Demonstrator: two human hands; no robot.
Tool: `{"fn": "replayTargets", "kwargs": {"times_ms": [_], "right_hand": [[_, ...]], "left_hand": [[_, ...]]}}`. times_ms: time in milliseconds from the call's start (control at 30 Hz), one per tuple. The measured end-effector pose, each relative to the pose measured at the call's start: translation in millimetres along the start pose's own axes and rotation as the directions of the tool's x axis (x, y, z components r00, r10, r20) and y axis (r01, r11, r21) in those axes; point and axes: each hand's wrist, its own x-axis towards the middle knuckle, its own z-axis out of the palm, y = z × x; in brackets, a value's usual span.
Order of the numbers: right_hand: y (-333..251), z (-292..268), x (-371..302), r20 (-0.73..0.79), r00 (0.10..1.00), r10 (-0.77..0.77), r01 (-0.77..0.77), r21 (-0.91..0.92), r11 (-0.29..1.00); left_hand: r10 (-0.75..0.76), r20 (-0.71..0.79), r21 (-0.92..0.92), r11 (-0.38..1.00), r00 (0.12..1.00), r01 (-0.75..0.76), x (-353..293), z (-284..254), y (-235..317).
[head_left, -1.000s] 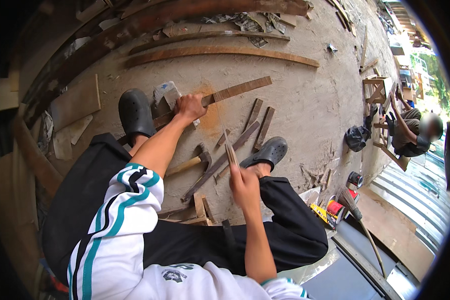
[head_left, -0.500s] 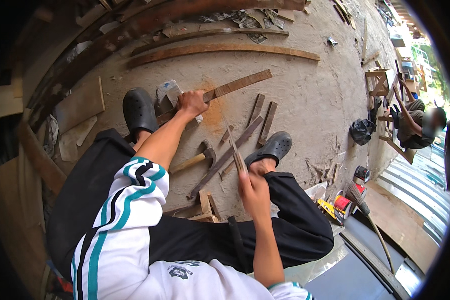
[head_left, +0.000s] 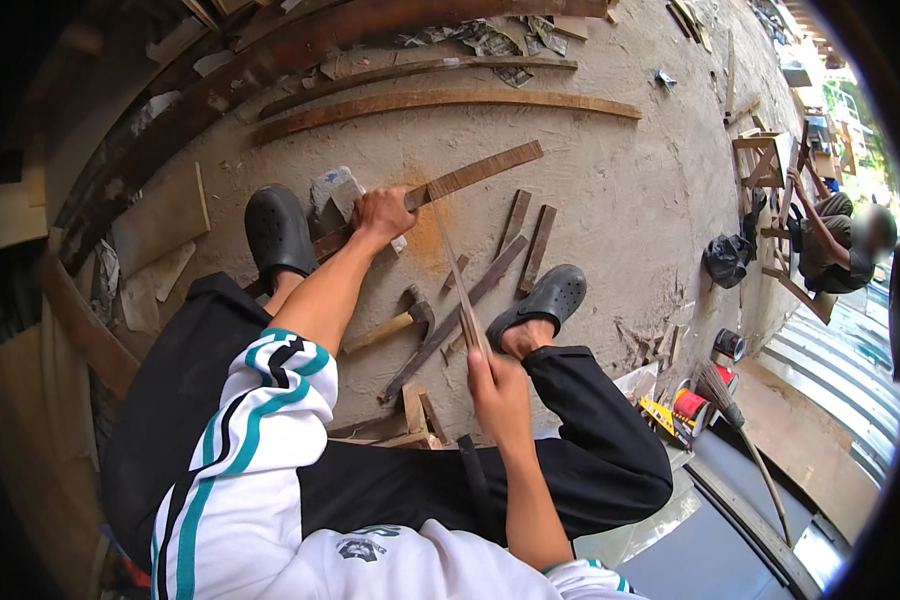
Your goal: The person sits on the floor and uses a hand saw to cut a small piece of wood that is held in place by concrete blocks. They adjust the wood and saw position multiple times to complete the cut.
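Observation:
My left hand (head_left: 383, 215) is closed around a wooden strip (head_left: 485, 172), pressing it down over a pale block (head_left: 338, 192) on the ground. The strip's free end juts out to the right past my fingers. In my right hand (head_left: 500, 400) is a handsaw (head_left: 464, 300), gripped by its handle. Its thin blade, seen nearly edge-on, runs forward to the strip just right of my left hand. Orange-brown sawdust (head_left: 428, 235) lies on the ground beneath. A hammer (head_left: 395, 325) rests between my feet, beside a long dark wood strip (head_left: 460, 312).
Two short wood pieces (head_left: 526, 240) lie near my right shoe (head_left: 542, 308). Long boards (head_left: 450, 98) lie beyond the strip. Paint cans (head_left: 692, 403) and a broom (head_left: 722, 395) are at the right. Farther right, another person (head_left: 838, 240) sits by wooden frames.
My right hand has drawn back toward me and slightly left with the saw. My left hand still holds the strip in nearly the same place.

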Motion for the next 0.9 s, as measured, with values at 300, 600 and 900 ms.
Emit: {"fn": "replayTargets", "kwargs": {"times_ms": [300, 600, 900], "right_hand": [[4.2, 24.1, 65.5, 0.034, 0.993, -0.117, 0.118, -0.015, 0.993], [7.7, 24.8, 102.1, 0.005, 0.999, -0.043, 0.043, -0.047, 0.998], [-14.8, -20.8, -9.7, 0.066, 0.994, 0.092, -0.091, -0.019, 0.996]], "left_hand": [[0.011, -0.005, 0.047, 0.999, 1.0, -0.011, 11.9, 16.5, -20.8], [0.014, 0.021, -0.034, 0.999, 1.0, -0.013, 1.8, 2.7, 1.8], [-0.004, 0.018, 0.015, 1.0, 1.0, 0.004, 8.3, 8.4, -12.7]]}}
